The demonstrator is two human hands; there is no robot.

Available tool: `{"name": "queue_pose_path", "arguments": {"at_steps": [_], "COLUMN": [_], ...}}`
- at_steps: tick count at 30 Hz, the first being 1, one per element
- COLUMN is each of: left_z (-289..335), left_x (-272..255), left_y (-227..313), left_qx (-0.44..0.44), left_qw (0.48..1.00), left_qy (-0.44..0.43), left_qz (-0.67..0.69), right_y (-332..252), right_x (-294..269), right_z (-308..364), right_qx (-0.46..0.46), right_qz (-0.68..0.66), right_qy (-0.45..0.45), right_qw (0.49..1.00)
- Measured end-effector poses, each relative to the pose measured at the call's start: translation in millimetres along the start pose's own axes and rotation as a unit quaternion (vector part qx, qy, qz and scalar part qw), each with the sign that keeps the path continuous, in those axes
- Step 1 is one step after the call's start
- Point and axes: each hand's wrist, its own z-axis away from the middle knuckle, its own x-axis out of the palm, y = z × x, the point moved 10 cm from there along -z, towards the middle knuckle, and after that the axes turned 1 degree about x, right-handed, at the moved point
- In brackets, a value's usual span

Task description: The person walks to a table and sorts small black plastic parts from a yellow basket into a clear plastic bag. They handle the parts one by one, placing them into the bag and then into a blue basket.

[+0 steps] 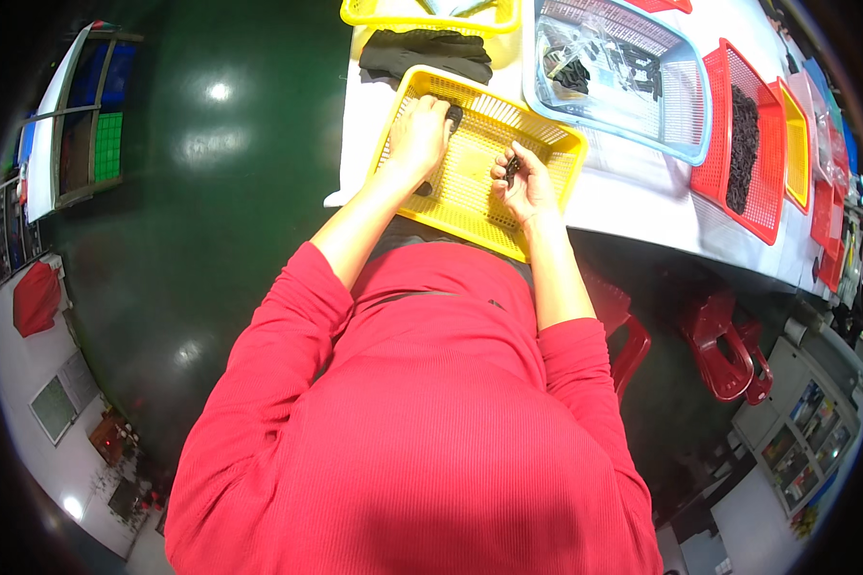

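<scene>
A yellow plastic basket (489, 217) with slotted sides lies at the table's near edge, in front of my body. My left hand (418, 140) is down inside its left part, fingers bent over a dark piece (454, 118) that shows beside the fingertips. Another dark bit (424, 189) shows below that wrist; whether the two are one thing is hidden by the hand. Above the basket's right part, my right hand (529, 188) is turned partly palm up, its fingers closed round a small shiny black piece (512, 169). Its exact kind is too small to make out.
Beyond the basket lie a folded black cloth (427, 55) and another yellow basket (508, 21). A light blue basket (686, 134) holds clear bags and black parts. To the right, a red basket (762, 216) contains many small black pieces. Red plastic chairs (721, 359) stand by the table.
</scene>
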Motion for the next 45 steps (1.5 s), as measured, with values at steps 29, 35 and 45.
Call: {"name": "queue_pose_path", "arguments": {"at_steps": [29,35,45], "left_z": [-24.0,-68.8,-100.5], "left_x": [-93.3,-141.5,-113.6], "left_y": [88.4,120.4,115.0], "left_qx": [0.031,0.087,0.093], "left_qw": [0.942,0.969,0.899], "left_qy": [-0.02,0.043,0.132], "left_qz": [0.334,0.227,0.407], "right_y": [-31.5,-174.0,-206.2], "right_x": [59.2,179.0,190.2], "right_z": [39.8,148.2,46.5], "right_qx": [-0.059,-0.302,-0.329], "right_qz": [0.093,0.435,0.856], "right_qy": [0.001,-0.052,0.164], "right_qw": [0.994,0.846,0.364]}}
